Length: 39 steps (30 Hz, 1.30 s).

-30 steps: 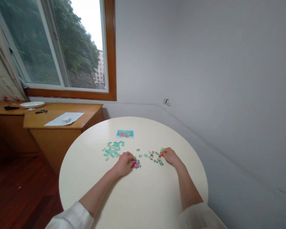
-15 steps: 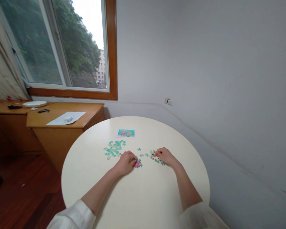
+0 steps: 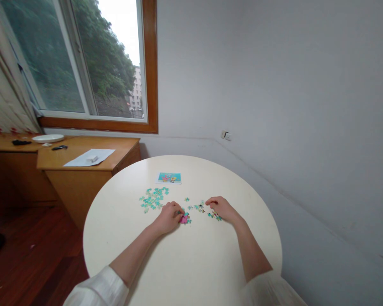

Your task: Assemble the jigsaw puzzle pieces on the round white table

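Observation:
Jigsaw pieces lie in groups on a round white table. My left hand rests at a small cluster of pink and teal puzzle pieces, thumb and fingers closed on its left edge; the fingers partly hide it. My right hand is held over the table to the right, fingers stretched toward the left and slightly apart, with no piece visible in them. Just left of its fingertips are loose pale and dark pieces. Beneath it sit more teal and yellow pieces, partly covered by the hand.
A spread of teal pieces lies left of my left hand. Behind is a picture card with cartoon figures. One single piece sits apart. A wooden desk with paper and a white plate stands back left.
Pieces near my right fingertips have shifted left, leaving a gap in that group. The right fingers have straightened a little. My left hand stays at the pink cluster.

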Available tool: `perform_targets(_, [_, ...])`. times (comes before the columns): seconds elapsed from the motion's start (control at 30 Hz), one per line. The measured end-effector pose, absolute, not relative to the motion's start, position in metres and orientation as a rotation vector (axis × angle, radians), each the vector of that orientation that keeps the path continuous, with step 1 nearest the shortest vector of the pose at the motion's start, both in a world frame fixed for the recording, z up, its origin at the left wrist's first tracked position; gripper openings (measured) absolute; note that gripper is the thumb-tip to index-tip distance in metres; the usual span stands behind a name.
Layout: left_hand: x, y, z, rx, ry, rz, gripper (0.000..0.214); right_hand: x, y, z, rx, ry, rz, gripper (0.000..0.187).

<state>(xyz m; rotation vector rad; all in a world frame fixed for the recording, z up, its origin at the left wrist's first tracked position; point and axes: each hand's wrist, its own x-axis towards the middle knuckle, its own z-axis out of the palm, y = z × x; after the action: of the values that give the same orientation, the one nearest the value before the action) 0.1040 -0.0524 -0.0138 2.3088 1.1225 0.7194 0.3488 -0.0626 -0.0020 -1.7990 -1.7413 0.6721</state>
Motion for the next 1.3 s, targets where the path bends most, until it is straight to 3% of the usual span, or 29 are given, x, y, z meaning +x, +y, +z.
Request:
perform_targets(0.27, [0.104,-0.052,-0.016,2.32,1.127,0.719,0.021,0.372,-0.061,-0.003,-1.778,-1.712,0.508,0.025])
perform_targets(0.6, [0.104,-0.051,-0.017,2.322,1.118,0.725,0.02,0.38,-0.07,0.002,-1.706,-1.749,0.588,0.017])
perform_targets(1.3, [0.104,-0.051,-0.017,2.332,1.123,0.728,0.02,0.403,-0.066,-0.002,-2.241,-1.335,0.307,0.025])
